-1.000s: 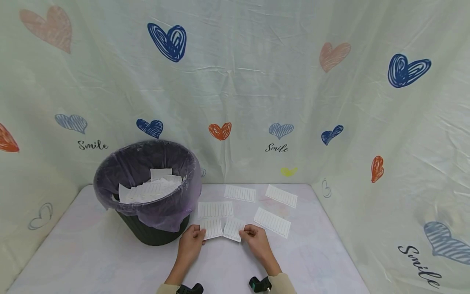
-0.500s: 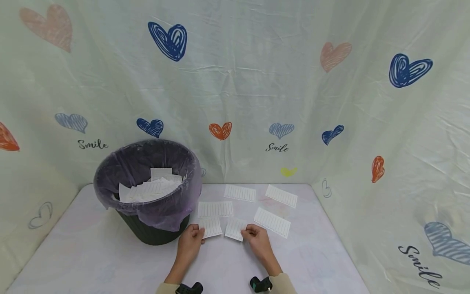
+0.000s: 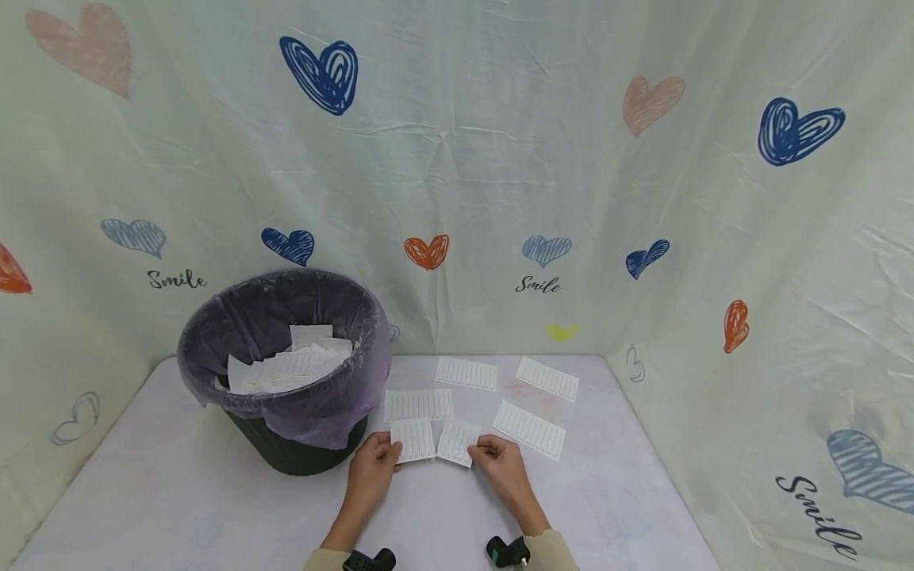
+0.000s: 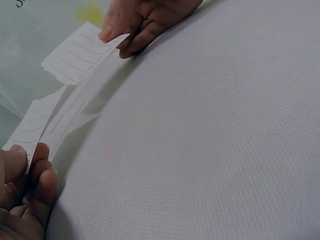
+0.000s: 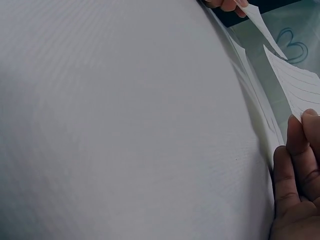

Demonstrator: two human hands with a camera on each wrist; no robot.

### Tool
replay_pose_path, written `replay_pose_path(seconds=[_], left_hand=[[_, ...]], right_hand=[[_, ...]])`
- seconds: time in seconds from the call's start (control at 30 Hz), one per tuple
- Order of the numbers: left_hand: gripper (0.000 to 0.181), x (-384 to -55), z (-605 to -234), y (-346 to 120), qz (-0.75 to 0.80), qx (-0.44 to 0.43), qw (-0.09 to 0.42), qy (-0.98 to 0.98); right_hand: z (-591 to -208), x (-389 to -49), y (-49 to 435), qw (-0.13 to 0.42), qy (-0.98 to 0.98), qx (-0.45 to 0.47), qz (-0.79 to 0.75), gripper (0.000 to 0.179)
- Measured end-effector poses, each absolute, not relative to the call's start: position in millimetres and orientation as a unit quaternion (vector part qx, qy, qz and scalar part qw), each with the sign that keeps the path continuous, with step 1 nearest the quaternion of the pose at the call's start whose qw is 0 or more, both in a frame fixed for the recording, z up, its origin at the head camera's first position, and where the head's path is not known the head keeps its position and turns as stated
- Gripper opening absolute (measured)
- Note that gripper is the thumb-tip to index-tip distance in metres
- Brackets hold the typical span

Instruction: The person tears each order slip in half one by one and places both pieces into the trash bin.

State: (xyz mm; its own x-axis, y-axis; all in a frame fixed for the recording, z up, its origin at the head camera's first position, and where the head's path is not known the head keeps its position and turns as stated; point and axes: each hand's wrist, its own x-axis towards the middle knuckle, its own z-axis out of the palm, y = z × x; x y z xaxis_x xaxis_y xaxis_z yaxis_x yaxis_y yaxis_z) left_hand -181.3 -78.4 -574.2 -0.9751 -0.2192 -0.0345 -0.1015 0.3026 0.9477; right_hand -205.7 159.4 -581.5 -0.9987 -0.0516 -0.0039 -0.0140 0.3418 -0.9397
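Observation:
Two torn pieces of a lined white paper slip are held just above the table, side by side. My left hand (image 3: 373,464) pinches the left piece (image 3: 414,441) by its outer edge, between thumb and fingers. At the other side, my right hand (image 3: 502,469) grips the right piece (image 3: 455,442) by its outer corner. Ragged inner edges face each other with a narrow gap, as the torn edge of the right piece (image 4: 75,57) shows in the left wrist view. Just behind them lies a whole lined slip (image 3: 418,404), partly overlapped by the left piece.
A dark green bin (image 3: 296,444) with a purple liner (image 3: 321,416) stands at left, holding several white papers (image 3: 293,370). More slips lie flat on the white table (image 3: 443,523): a near right slip (image 3: 530,431), a far right slip (image 3: 548,379) and a back slip (image 3: 467,373).
The two pieces moved apart, opening a gap. Since half a second ago the left piece has come slightly up and right, narrowing it. Both hands keep hold; the head view has shifted a little.

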Motion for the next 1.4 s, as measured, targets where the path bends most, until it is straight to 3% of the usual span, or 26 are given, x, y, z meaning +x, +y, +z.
replay_pose_path(seconds=[0.7, 1.4], left_hand=[[0.019, -182.2, -571.3, -77.4, -0.572, 0.077, 0.068, -0.814], [0.015, -175.1, -561.0, -79.1, -0.578, 0.070, 0.042, -0.812]], right_hand=[[-581.5, -206.8, 159.2, 0.019, 0.827, -0.013, -0.562, 0.019], [-568.2, -206.9, 160.4, 0.040, 0.813, 0.010, -0.581, 0.020]])
